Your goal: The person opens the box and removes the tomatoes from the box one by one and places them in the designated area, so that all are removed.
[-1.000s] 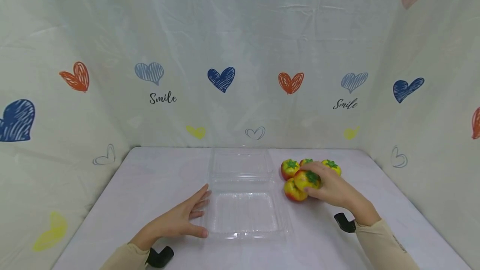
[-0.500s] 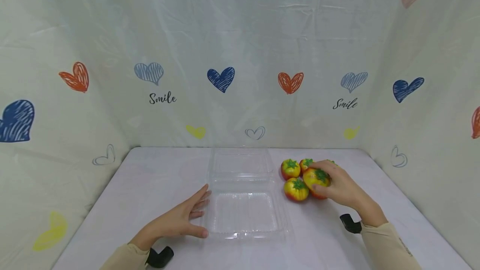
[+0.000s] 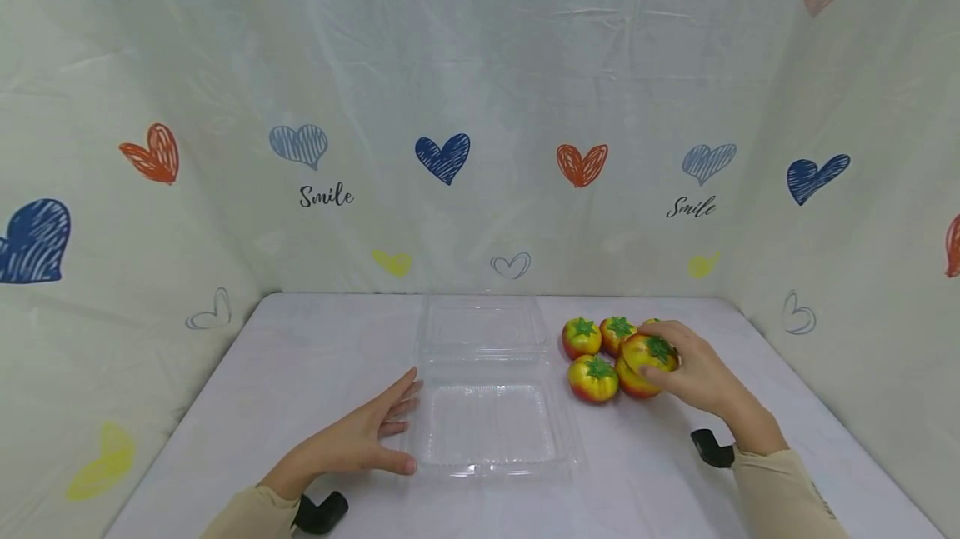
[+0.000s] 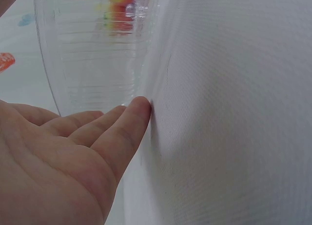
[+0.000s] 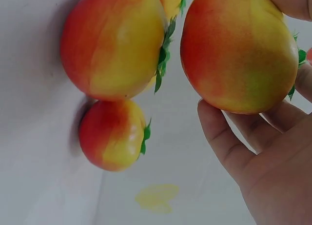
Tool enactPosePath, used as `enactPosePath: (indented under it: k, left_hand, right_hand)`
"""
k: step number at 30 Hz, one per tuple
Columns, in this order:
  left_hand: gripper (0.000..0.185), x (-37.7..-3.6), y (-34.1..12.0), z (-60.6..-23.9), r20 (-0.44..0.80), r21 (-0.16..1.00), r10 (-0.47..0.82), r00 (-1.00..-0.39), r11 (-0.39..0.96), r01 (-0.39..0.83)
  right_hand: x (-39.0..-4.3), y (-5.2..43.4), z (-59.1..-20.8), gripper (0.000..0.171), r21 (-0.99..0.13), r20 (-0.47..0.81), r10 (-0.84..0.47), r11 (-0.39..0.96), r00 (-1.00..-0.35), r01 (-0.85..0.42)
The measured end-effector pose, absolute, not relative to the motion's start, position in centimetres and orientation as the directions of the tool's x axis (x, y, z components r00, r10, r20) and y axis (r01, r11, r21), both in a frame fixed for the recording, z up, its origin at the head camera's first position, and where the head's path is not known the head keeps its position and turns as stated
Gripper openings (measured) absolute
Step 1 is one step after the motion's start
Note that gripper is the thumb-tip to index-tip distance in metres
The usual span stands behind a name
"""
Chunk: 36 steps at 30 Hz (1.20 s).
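In the head view my right hand [image 3: 701, 374] holds a red-and-yellow tomato [image 3: 649, 351] with a green leafy top. It hangs just over another tomato [image 3: 634, 382], partly covering it. The right wrist view shows the held tomato [image 5: 239, 51] between thumb and fingers, with a gap to the tomato [image 5: 114, 44] on the table. A clear plastic container [image 3: 491, 470] lies with its lid [image 3: 483, 326] folded back. Along its left side my left hand [image 3: 358, 441] rests with spread, straight fingers, fingertips at the wall; it holds nothing.
More tomatoes stand close together right of the container: one at front left [image 3: 592, 379], one at back left [image 3: 581, 338] and one at back middle [image 3: 617, 334]. Another behind the right hand is mostly hidden. A heart-patterned curtain [image 3: 487, 214] encloses the white table [image 3: 322, 356].
My right hand has moved to the right with the tomato, from over the front-left tomato to over the one beside it. The left hand and container have stayed put.
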<state>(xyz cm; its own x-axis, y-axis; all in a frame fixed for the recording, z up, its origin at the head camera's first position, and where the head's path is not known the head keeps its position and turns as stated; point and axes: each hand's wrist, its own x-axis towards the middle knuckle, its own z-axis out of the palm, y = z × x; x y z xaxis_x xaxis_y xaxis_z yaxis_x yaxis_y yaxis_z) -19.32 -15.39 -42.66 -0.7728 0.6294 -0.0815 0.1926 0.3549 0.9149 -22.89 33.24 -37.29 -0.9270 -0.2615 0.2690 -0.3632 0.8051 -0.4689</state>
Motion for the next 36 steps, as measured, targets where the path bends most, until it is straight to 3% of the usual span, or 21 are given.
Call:
enactPosePath:
  k: [36]
  left_hand:
    - [0.116,-19.4,-15.3,-42.6,-0.083,0.922,0.626,-0.775,0.344,0.179]
  right_hand:
    - [-23.0,37.0,-38.0,0.053,-0.484,0.246,-0.127,0.842,-0.961,-0.236]
